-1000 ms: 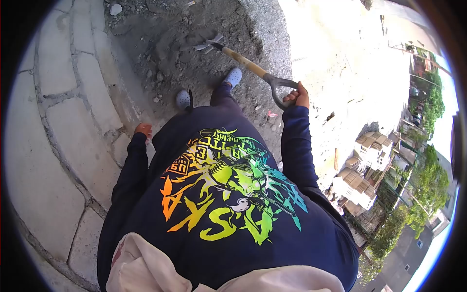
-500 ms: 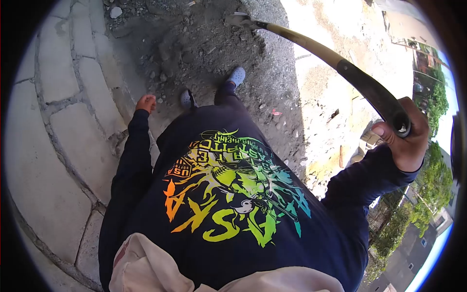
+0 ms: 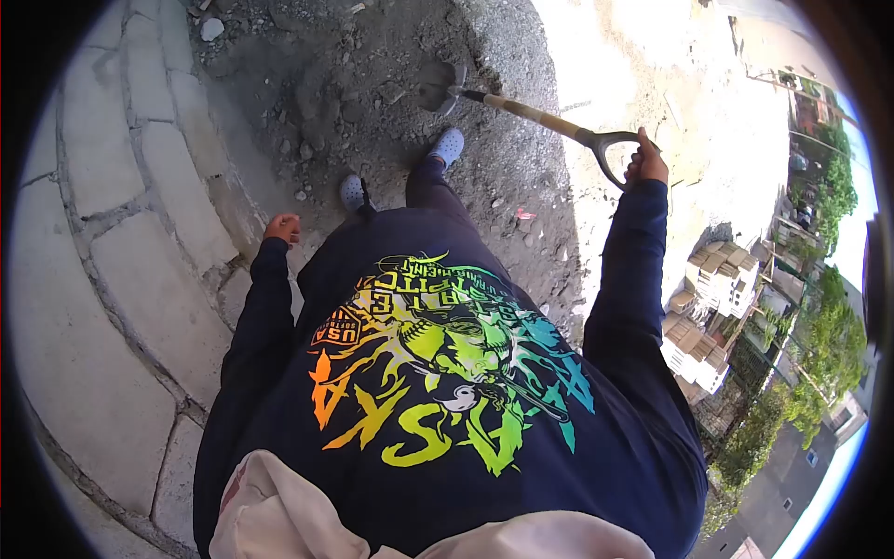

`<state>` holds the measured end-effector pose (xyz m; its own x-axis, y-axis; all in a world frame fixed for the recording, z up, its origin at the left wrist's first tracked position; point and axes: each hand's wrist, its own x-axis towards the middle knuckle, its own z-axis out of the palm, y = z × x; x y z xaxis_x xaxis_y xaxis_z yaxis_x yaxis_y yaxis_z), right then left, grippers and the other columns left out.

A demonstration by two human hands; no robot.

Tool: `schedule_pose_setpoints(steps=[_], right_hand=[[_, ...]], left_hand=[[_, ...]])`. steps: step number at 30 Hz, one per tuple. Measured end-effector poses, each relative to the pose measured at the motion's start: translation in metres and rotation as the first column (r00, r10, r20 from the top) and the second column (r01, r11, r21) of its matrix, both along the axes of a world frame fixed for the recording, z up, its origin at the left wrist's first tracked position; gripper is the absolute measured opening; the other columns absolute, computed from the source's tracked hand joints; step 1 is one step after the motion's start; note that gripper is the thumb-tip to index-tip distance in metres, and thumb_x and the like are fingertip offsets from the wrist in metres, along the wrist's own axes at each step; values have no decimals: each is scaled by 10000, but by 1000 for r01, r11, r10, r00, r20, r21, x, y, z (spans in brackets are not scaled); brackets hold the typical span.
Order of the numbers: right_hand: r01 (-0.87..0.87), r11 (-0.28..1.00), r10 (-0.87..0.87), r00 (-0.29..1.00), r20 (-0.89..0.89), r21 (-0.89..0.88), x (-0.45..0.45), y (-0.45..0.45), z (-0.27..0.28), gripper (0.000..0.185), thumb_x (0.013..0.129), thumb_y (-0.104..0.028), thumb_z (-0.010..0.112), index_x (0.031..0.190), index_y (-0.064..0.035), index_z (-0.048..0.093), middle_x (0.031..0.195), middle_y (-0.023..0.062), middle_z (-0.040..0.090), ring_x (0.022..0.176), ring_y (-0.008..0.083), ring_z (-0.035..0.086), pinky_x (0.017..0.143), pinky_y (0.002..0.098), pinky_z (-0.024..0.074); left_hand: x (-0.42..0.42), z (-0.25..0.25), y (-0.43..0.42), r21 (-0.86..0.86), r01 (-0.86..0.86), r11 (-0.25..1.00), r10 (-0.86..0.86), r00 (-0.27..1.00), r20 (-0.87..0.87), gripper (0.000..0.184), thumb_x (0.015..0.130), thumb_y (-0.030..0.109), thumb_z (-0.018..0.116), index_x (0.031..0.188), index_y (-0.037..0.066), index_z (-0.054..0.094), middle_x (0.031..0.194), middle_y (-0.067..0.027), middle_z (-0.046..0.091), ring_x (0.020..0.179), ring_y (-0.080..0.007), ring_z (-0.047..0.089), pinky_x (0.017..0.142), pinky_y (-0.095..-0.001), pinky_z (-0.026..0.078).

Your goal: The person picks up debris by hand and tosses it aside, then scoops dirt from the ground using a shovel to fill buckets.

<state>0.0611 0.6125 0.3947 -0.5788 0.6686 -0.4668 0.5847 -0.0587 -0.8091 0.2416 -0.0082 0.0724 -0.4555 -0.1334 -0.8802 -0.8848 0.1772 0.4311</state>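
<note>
My right hand [image 3: 647, 164] is closed around the D-shaped handle of a shovel [image 3: 543, 117], out to the right of my body. Its wooden shaft slants toward the feet, and the metal blade [image 3: 438, 88] rests on or just above the loose dirt, just beyond one shoe. At my left side, my left hand [image 3: 282, 228] hangs low with its fingers curled in. I see nothing held in it.
Pale stone blocks with wide joints [image 3: 140, 261] run along the left. Rubble and dirt [image 3: 372, 56] lie around my light clogs [image 3: 447, 146]. Stacked blocks [image 3: 717, 279] stand at the right, beyond sunlit ground. A stone [image 3: 212, 29] lies at upper left.
My right hand has moved away from the camera, inward and down, with the shovel. The blade has shifted closer to my feet. My left hand has barely moved.
</note>
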Motion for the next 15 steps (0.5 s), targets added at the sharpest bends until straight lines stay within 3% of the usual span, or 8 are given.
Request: schedule_pose_setpoints(steps=[2, 6, 8, 9, 10, 11, 13, 15], right_hand=[[100, 979, -97, 995, 28, -175, 34, 52, -44, 401, 823, -430, 658, 681, -195, 366, 515, -82, 270, 388, 66, 261, 376, 227, 220], [284, 904, -295, 956, 15, -319, 84, -6, -69, 346, 848, -424, 624, 722, -186, 406, 528, -67, 274, 432, 80, 304, 414, 250, 265], [168, 918, -196, 980, -43, -358, 92, -80, -45, 281, 842, -345, 645, 829, -102, 505, 540, -52, 314, 423, 88, 332, 408, 260, 307], [12, 962, -20, 999, -28, -272, 93, -119, -29, 268, 817, -317, 682, 815, -78, 560, 544, -26, 415, 451, 109, 417, 427, 296, 361], [-256, 966, 256, 967, -6, -35, 93, -144, -22, 267, 792, -279, 713, 766, -44, 589, 567, 16, 514, 498, 141, 514, 473, 319, 422], [-460, 776, 540, 838, -76, 431, 92, -161, -25, 284, 782, -262, 727, 769, 2, 624, 619, 53, 597, 551, 157, 579, 527, 296, 457], [-662, 395, 664, 685, 301, 636, 77, -173, 29, 278, 770, -231, 742, 841, 22, 652, 678, 67, 645, 629, 136, 601, 609, 260, 471], [-491, 651, 625, 780, -41, 579, 63, -149, 61, 289, 766, -241, 752, 899, 3, 673, 735, 60, 670, 653, 108, 590, 624, 251, 458]], left_hand=[[-10, 11, 1, -24, -32, 999, 32, 999, -32, 279, 834, 344, 599, 1030, 146, 585, 786, -16, 622, 604, -125, 588, 534, -294, 455], [-16, 13, -7, -42, -33, 999, 30, 997, -72, 267, 846, 332, 594, 1037, 146, 584, 796, -22, 625, 607, -124, 587, 536, -296, 457], [-18, 14, -8, -40, -27, 999, 25, 999, -44, 264, 847, 334, 596, 1032, 146, 588, 797, -23, 626, 606, -124, 586, 540, -296, 459], [-20, 15, -6, -28, -19, 999, 19, 1000, -18, 262, 848, 336, 598, 1028, 145, 592, 797, -24, 627, 605, -124, 586, 543, -296, 461], [-26, 13, -3, -33, 1, 999, -2, 1000, -31, 262, 848, 336, 598, 1028, 145, 592, 797, -24, 627, 605, -124, 586, 543, -296, 461], [-32, 11, -1, -64, 101, 993, -102, 995, 0, 263, 849, 337, 600, 1024, 140, 597, 801, -24, 628, 607, -126, 587, 549, -299, 464], [-36, 21, -2, -113, 204, 972, -200, 979, 45, 265, 849, 339, 602, 1019, 136, 602, 805, -24, 629, 609, -128, 588, 555, -301, 467], [-51, 41, 6, -58, 123, 991, -130, 982, -139, 281, 847, 348, 609, 1016, 124, 609, 809, -28, 632, 610, -134, 591, 559, -307, 471]])
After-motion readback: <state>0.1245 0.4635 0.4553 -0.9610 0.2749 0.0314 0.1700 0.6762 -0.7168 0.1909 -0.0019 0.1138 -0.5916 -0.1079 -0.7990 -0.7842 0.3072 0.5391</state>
